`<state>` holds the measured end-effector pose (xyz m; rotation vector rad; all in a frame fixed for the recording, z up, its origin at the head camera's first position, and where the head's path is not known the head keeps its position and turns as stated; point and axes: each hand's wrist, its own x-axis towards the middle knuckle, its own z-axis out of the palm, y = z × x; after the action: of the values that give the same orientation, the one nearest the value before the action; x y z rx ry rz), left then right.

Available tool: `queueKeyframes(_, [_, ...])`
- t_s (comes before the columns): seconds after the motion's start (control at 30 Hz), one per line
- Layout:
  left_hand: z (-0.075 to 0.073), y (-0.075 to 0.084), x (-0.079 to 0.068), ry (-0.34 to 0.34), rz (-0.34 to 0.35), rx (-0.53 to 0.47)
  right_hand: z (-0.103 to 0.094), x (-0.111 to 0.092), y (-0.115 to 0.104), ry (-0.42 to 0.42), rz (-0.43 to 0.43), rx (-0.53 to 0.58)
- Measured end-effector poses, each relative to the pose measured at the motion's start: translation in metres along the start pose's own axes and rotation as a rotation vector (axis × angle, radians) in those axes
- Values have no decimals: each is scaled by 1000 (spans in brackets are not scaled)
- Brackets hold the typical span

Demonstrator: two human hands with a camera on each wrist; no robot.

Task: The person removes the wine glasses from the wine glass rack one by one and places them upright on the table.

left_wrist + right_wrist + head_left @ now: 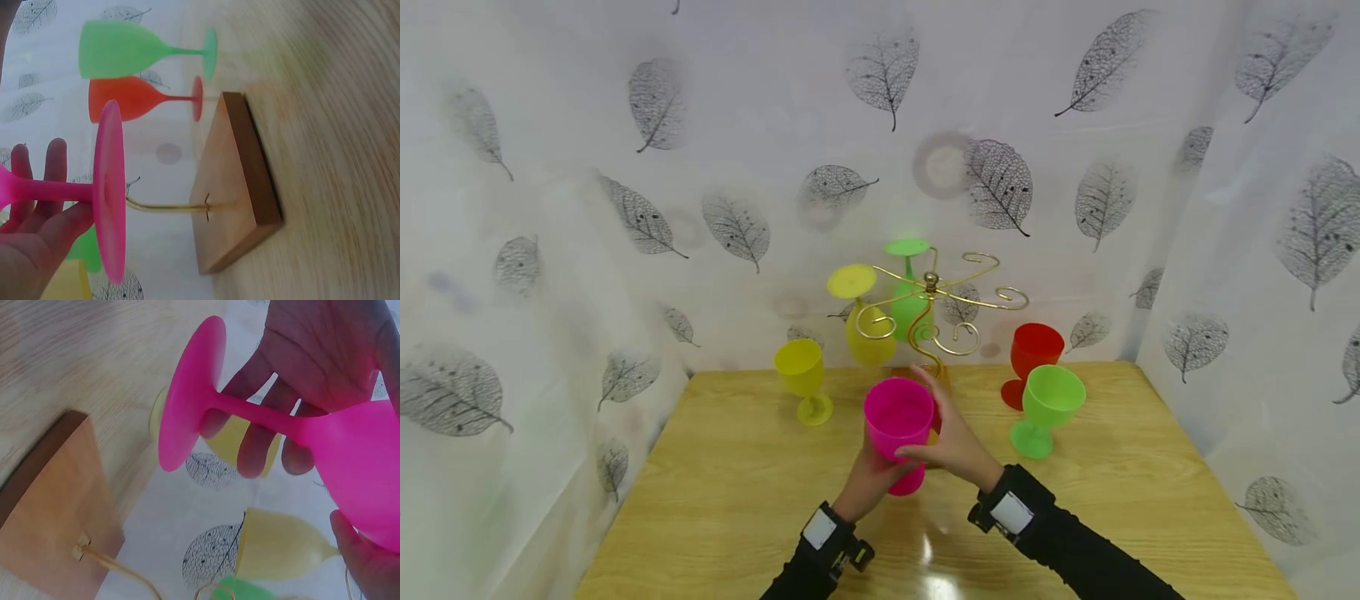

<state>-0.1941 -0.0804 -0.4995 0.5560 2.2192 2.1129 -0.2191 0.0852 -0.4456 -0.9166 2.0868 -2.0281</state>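
Holding a bright pink, plastic-looking stemmed goblet [898, 408] upright in both grips; rack partly loaded.
The pink goblet is raised above the light wood-grain bench [722, 500], in front of the gold scrolled-wire rack [931, 285] and off its arms. Left grip [867, 483]: fingers curled around the stem. Right grip [951, 442]: thumb and fingers pinching the bowl. Status, judged from the present layout: partway. On the rack, foot up and bowl down: one inverted yellow goblet [871, 337] and one inverted green goblet [904, 321]. Off the rack, besides the pink goblet: an upright yellow goblet [801, 367] left of the rack, an upright red goblet [1036, 350] and an upright light-green goblet [1055, 398] to its right, all standing on the bench. Several arms above the brown wooden block base [225, 169] carry no goblet.
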Motion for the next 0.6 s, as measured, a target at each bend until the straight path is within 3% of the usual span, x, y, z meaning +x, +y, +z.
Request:
queueKeyframes(0.07, [-5,0,-3,40,-7,27,8,5,0,9,8,-29])
queueKeyframes(0.13, [-12,-6,-4,85,30,46,14,10,1,3,-2,-47])
queueKeyframes(0.37, [-41,13,-6,198,186,159,32,26,10,-43,-10,-68])
queueKeyframes(0.47, [-53,21,-5,203,190,222,38,33,11,-72,-5,-44])
queueKeyframes(0.6, [-66,27,-8,176,154,232,44,42,13,-117,9,-37])
